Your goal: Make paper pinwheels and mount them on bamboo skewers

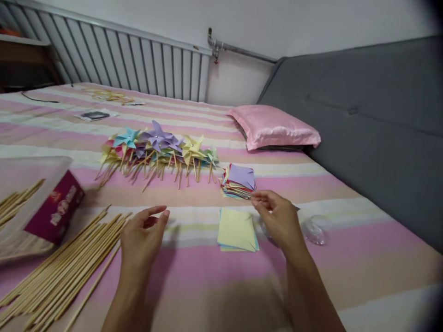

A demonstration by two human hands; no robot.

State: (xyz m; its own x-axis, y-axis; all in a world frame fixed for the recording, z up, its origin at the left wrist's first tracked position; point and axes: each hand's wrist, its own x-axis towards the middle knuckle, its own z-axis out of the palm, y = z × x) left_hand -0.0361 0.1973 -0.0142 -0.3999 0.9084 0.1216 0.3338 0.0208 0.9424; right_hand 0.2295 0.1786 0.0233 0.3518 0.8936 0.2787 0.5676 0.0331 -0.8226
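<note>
My right hand (277, 216) hovers over the striped bedsheet with its fingertips touching the near edge of a stack of coloured paper squares (238, 181). Just in front of it lie two or three loose squares, the yellow paper (236, 229) on top. My left hand (145, 235) floats open and holds nothing, close to the tips of a spread of wooden sticks (65, 267). Farther back, a row of finished paper pinwheels (157, 150) lies on the bed.
A clear plastic box (20, 203) with more sticks and a magenta carton (55, 207) stands at the left. A small clear plastic piece (313, 229) lies right of my right hand. A pink pillow (273, 125), grey headboard (374, 120) and radiator (138, 64) lie beyond.
</note>
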